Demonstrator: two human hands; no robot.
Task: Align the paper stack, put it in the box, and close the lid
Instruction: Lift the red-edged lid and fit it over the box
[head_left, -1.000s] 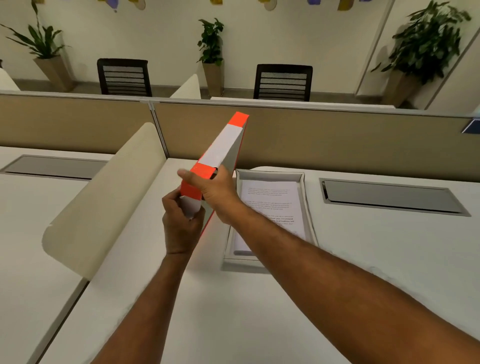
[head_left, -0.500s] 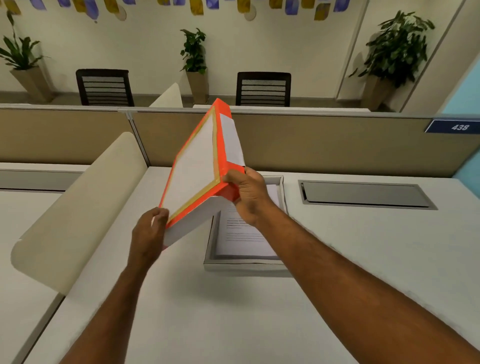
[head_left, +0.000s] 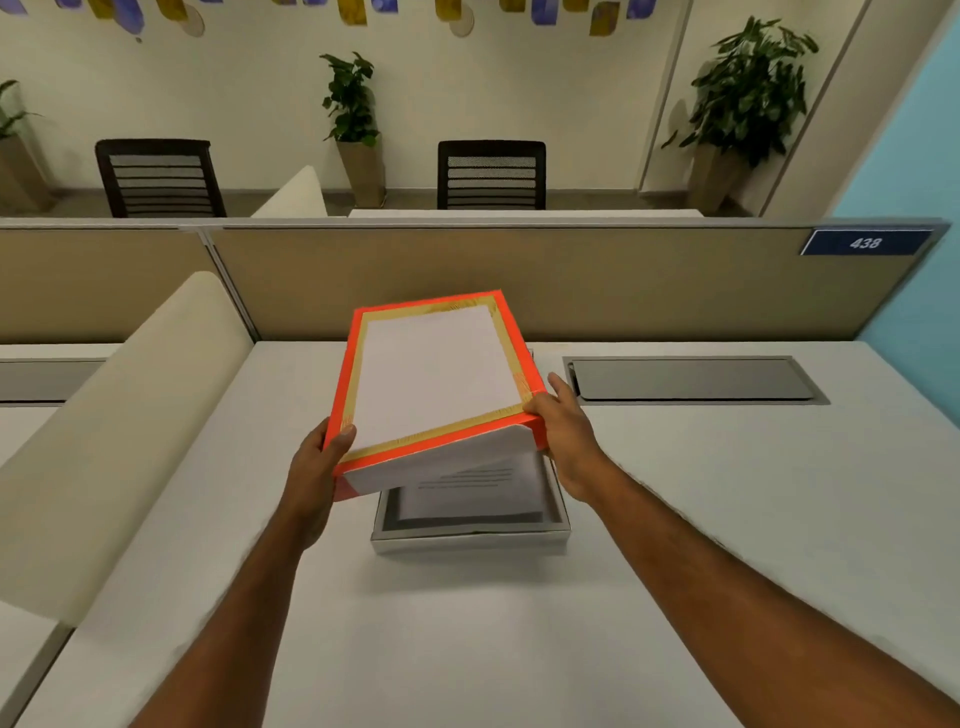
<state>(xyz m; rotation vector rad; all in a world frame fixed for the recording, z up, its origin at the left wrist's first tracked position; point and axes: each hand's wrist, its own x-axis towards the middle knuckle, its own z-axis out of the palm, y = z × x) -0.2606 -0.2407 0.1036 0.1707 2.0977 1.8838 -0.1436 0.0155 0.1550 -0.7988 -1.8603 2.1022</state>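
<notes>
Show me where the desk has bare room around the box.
Bare desk lies between the box and the near edge, and right of it below the cable hatch. Crowded: over the box, where both hands hold the lid.

Orange-edged lid (head_left: 434, 376) in both hands, seemingly clear above papered box (head_left: 470, 538).

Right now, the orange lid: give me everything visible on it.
The lid is a shallow rectangular box top with bright orange edges, a tan band inside them and a white centre panel; it looks like cardboard. Its near side wall is white with orange corners. It is held in the air, tilted, above the open grey box that holds the paper stack, not yet seated. The left hand grips its near-left corner and the right hand its near-right corner. Nothing else touches it.
</notes>
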